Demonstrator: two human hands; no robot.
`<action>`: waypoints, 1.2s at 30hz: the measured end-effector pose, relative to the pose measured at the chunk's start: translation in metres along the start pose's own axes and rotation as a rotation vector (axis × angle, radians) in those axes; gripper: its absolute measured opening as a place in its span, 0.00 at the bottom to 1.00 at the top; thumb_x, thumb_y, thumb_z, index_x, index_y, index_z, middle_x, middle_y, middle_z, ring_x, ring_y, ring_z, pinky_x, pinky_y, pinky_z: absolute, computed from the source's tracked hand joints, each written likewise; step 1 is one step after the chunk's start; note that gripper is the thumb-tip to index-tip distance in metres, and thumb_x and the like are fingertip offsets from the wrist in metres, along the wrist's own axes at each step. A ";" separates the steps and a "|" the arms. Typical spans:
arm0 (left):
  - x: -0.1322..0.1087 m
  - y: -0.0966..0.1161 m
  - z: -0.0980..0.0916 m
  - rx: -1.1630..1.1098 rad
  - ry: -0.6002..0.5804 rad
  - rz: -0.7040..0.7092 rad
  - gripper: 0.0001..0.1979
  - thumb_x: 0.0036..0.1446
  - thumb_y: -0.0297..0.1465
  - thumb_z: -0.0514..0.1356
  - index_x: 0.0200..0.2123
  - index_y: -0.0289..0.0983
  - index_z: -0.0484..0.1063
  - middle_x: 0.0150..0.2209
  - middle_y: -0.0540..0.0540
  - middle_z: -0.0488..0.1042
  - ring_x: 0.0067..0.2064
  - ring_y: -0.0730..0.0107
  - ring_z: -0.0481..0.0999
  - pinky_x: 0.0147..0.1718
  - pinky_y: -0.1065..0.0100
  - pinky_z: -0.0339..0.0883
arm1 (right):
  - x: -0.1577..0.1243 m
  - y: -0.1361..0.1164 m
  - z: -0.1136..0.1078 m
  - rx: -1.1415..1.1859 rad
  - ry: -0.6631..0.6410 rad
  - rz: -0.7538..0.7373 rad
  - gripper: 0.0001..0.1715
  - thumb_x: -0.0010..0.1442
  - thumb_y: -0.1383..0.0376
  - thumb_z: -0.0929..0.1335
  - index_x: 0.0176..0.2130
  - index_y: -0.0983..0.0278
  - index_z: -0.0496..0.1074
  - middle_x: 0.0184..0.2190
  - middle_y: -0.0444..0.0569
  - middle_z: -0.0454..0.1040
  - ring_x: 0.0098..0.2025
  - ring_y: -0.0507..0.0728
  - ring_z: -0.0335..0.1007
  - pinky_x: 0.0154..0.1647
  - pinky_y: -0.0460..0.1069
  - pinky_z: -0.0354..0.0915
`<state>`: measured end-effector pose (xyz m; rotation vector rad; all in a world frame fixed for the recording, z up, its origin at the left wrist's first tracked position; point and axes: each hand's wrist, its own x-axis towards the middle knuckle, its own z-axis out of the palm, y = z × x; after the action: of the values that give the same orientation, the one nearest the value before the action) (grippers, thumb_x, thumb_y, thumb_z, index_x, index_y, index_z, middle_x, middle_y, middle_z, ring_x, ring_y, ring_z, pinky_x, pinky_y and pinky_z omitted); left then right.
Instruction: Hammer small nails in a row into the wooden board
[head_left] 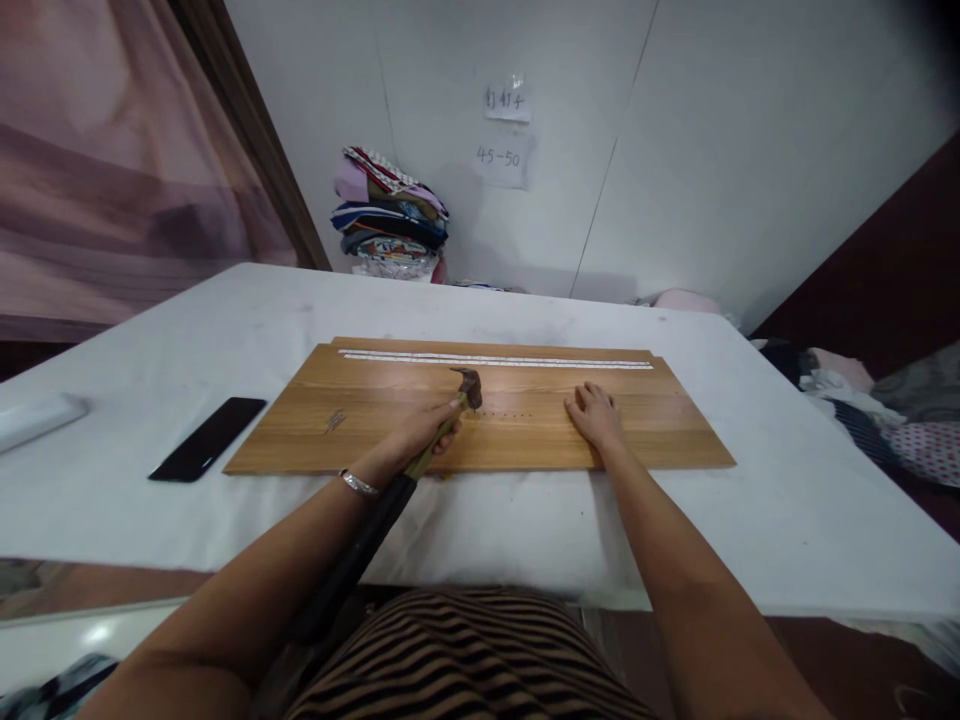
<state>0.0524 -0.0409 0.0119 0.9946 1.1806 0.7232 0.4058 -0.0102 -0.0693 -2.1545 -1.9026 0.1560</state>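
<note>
My left hand [426, 430] is closed around the handle of a claw hammer [471, 387], gripping it close to the head; the long black grip runs back under my forearm. The hammer head is low over the wooden board [390, 390], and whether it touches a nail there I cannot make out. To the right of the head, a short row of nails [514, 415] stands in the board. My right hand [596, 413] rests on the board to the right of that row, palm down with fingers stretched out. A small bunch of loose nails [334, 421] lies on the board's left part.
Two white measuring strips [495, 360] run along the board's far side. A black phone [208, 440] lies left of the board on the white-covered table [495, 530]. Folded clothes [394, 215] are stacked by the wall, and more cloth [870, 420] is heaped at the right.
</note>
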 end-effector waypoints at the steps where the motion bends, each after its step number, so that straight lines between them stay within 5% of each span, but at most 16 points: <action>1: 0.000 0.000 0.000 0.003 0.002 -0.002 0.20 0.62 0.49 0.68 0.39 0.39 0.70 0.26 0.54 0.67 0.19 0.80 0.61 0.16 0.76 0.49 | 0.000 0.000 0.000 -0.001 0.002 0.000 0.27 0.77 0.55 0.62 0.65 0.62 0.76 0.75 0.61 0.68 0.77 0.65 0.60 0.76 0.65 0.52; 36: 0.000 -0.002 0.001 0.028 0.020 -0.007 0.18 0.64 0.47 0.66 0.40 0.38 0.70 0.26 0.54 0.69 0.19 0.79 0.62 0.15 0.75 0.51 | 0.001 0.000 0.000 -0.017 -0.007 -0.002 0.26 0.78 0.56 0.61 0.66 0.62 0.75 0.75 0.61 0.68 0.76 0.65 0.59 0.75 0.63 0.52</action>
<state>0.0535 -0.0418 0.0103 1.0080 1.2134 0.7143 0.4063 -0.0090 -0.0694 -2.1659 -1.9167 0.1483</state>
